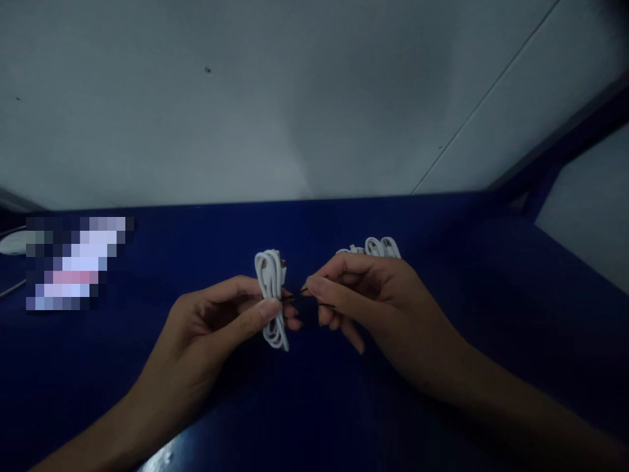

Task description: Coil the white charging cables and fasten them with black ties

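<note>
The white cable coil (273,278) is pinched in the left hand (206,321), the right hand (381,288) gripping the black tie (294,297) beside it, and a slack pinch (I'd guess) could let the loops spring apart.

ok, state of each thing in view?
Held cable: coiled, roughly upright
Left hand: closed on held cable
Black tie: pinched; fastened or not, can't tell
Right hand: closed on black tie
Other cables: coiled, partly hidden behind right hand
Pixelated item: bright, details unreadable
White object: partly hidden, state unclear
</note>
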Action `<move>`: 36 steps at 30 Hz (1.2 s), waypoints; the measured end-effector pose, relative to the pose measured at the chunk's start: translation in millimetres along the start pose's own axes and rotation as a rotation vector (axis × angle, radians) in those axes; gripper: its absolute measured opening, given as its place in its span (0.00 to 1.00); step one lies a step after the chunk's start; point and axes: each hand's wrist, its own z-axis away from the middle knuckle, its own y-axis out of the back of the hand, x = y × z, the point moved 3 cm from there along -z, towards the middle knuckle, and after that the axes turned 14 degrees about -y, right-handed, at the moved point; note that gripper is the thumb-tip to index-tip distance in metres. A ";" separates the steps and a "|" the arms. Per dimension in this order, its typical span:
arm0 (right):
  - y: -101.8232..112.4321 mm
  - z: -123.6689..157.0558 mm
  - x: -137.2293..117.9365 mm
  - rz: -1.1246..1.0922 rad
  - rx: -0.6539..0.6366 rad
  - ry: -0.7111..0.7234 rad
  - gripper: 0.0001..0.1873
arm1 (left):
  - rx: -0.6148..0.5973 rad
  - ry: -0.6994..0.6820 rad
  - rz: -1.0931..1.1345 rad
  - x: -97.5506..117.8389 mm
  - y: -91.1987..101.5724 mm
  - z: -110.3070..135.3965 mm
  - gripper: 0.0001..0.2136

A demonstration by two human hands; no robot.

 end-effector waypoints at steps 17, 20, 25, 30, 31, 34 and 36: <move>2.3 17.1 -8.1 0.497 0.230 0.470 0.09 | 0.052 -0.118 -0.140 8.5 -3.0 -3.3 0.04; 0.4 20.1 -11.4 0.572 0.267 0.582 0.09 | 0.035 -0.135 -0.118 8.8 -3.1 -2.7 0.03; 1.9 16.2 -8.1 0.624 0.295 0.641 0.07 | 0.024 -0.076 -0.086 1.8 1.6 -4.6 0.06; 1.5 13.0 -3.0 0.755 0.387 0.837 0.04 | 0.046 0.003 0.024 -6.7 4.1 -7.9 0.08; 1.3 13.1 -3.1 0.775 0.418 0.864 0.04 | 0.041 0.025 0.057 -7.8 3.6 -7.8 0.08; 0.5 13.3 -4.2 0.822 0.462 0.893 0.04 | 0.025 0.069 0.126 -9.5 2.0 -6.7 0.08; 0.2 12.9 -4.6 0.846 0.455 0.893 0.03 | 0.025 0.080 0.152 -10.0 1.7 -6.1 0.08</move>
